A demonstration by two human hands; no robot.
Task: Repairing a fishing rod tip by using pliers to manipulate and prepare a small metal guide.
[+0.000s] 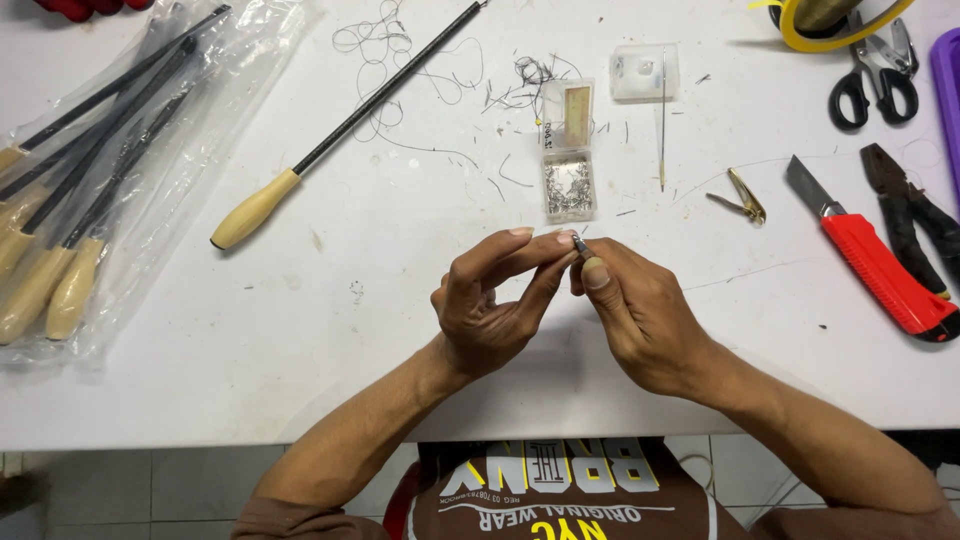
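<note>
- White worktable (300,330): matt, scuffed, littered w/ thread bits and wire offcuts; grey floor tiles visible below front edge. Room otherwise out of view.
- Clear plastic bag (150,200) far left, holding several wood-handled rod tools; well apart from hands.
- Single long rod tool w/ pale wooden handle (255,210) lying diagonal, upper left of centre.
- Right side: red utility knife (880,275), dark pliers (910,215), black-handled scissors (875,85), purple tray edge (947,90), yellow tape roll (845,20) at top.
- Left hand (485,310) & right hand (640,320) meeting at centre, fingertips touching, above table front.
- Small clear box of tiny metal pieces (569,185), lid open, just beyond hands; second clear box (645,72) farther back, long needle (662,120) beside it.
- Brass nail clipper (745,198) right of box.
- Tiny dark metal tip (579,244): pinched between right thumb and forefinger; left thumb and fingers closed in on it from other side. Exact left-hand contact hard to tell.
- Judgement: best kept low over table, near open box, so a dropped piece stays findable; firm pinch, small twists only, elbows braced.
</note>
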